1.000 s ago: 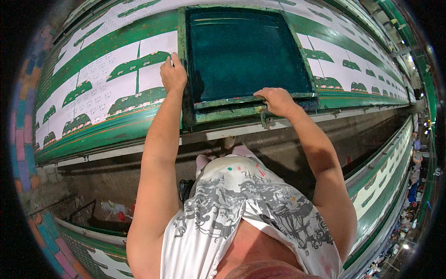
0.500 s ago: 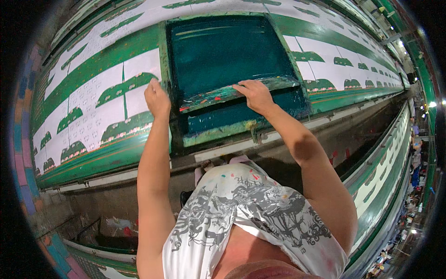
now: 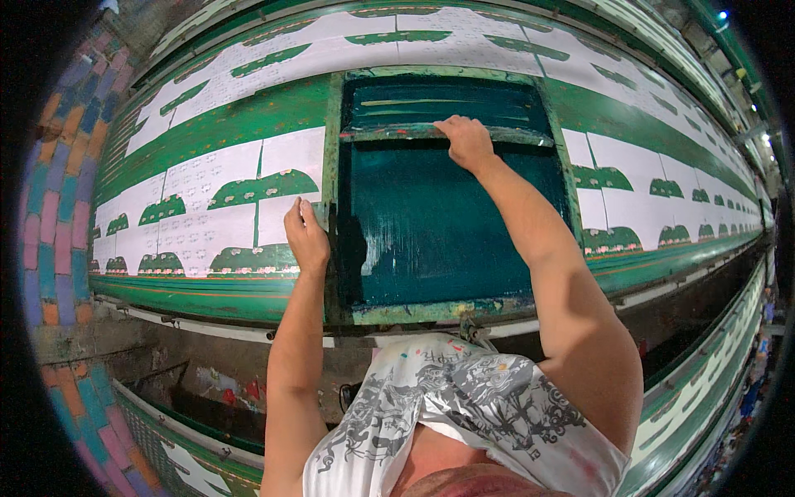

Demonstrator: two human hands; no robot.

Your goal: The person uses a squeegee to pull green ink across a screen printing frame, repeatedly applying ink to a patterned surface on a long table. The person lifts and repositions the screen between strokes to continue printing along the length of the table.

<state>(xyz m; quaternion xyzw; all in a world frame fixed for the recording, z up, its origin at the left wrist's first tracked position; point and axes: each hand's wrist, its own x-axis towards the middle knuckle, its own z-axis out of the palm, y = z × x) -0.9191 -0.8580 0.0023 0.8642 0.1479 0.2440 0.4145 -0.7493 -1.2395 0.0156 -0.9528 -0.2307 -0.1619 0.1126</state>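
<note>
My right hand is closed over the top of a long, paint-smeared squeegee. The squeegee lies across the far part of a printing screen, its ends close to the two side rails. Dark green ink covers the mesh, with a wet pool beyond the blade. Just left of the green wooden screen frame, my left hand hovers above the printed fabric. Its fingers are loosely bent, a small gap shows between the tips, and nothing is visible in it.
White fabric panels with green scalloped prints lie on a long green table on both sides of the frame. A pale rail runs along its near edge. Behind me is another printing table. Coloured bricks line the left side.
My right hand has pushed the squeegee from the near part of the screen to the far part. My left hand stays beside the frame's left rail. The whole view has shifted.
</note>
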